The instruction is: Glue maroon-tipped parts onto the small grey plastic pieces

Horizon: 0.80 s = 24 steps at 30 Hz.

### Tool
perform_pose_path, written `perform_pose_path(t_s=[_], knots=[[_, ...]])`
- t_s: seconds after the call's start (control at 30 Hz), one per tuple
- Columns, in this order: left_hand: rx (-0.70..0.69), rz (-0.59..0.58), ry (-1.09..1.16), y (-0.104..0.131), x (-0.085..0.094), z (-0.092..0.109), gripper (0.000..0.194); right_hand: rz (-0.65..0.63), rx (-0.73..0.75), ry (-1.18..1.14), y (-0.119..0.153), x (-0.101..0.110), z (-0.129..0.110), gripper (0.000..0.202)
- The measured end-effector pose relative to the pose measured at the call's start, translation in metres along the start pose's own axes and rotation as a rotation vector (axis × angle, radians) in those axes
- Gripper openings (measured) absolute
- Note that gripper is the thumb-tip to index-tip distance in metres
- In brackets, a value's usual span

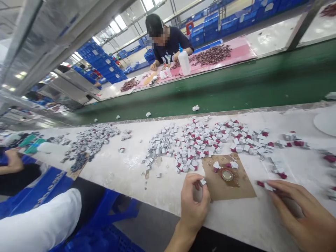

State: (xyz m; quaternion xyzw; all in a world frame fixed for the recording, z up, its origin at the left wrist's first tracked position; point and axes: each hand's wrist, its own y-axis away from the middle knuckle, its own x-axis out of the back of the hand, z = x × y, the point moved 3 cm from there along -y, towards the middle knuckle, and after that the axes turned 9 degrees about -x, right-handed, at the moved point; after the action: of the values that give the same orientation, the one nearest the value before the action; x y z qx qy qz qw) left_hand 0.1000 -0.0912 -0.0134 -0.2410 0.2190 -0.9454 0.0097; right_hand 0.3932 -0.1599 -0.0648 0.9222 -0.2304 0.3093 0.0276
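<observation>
My left hand (194,199) is closed in a pinch on a small white block (203,181), just left of a brown cardboard square (225,194). To the right of that square, my right hand (299,206) pinches a small white and dark red piece (269,187) between thumb and fingers. On the cardboard sits a round shallow dish (227,175) in a wet patch, with a few white and red pieces (233,165) beside it. Behind it spreads a large heap of white and dark red pieces (194,143).
Grey pieces (91,138) are heaped farther left on the white table (118,175). A green belt (210,94) runs behind it. Across the belt a person (169,42) works near a white squeeze bottle (184,63) and brown pieces (212,56). A neighbour's white sleeve (44,220) shows at lower left.
</observation>
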Motion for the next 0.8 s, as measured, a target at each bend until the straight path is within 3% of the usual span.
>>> perform_pose_path(t_s=[0.07,0.27,0.5,0.63,0.8], knots=[[-0.011,0.001,-0.004,0.005,0.001,-0.003,0.013,-0.001,0.069,0.04,-0.002,-0.001,-0.012,0.023],[0.063,-0.063,0.02,0.003,-0.007,-0.02,0.013,0.074,0.021,-0.037,-0.008,-0.002,-0.037,0.011],[0.055,-0.153,-0.02,-0.001,-0.01,-0.024,0.016,0.094,0.105,0.047,-0.004,-0.005,-0.037,0.025],[0.077,-0.119,-0.009,0.001,-0.009,-0.03,0.016,0.074,0.171,0.088,-0.006,-0.008,-0.035,0.021],[0.111,-0.08,0.056,0.001,-0.012,-0.031,0.016,0.075,0.068,0.004,-0.007,-0.007,-0.034,0.014]])
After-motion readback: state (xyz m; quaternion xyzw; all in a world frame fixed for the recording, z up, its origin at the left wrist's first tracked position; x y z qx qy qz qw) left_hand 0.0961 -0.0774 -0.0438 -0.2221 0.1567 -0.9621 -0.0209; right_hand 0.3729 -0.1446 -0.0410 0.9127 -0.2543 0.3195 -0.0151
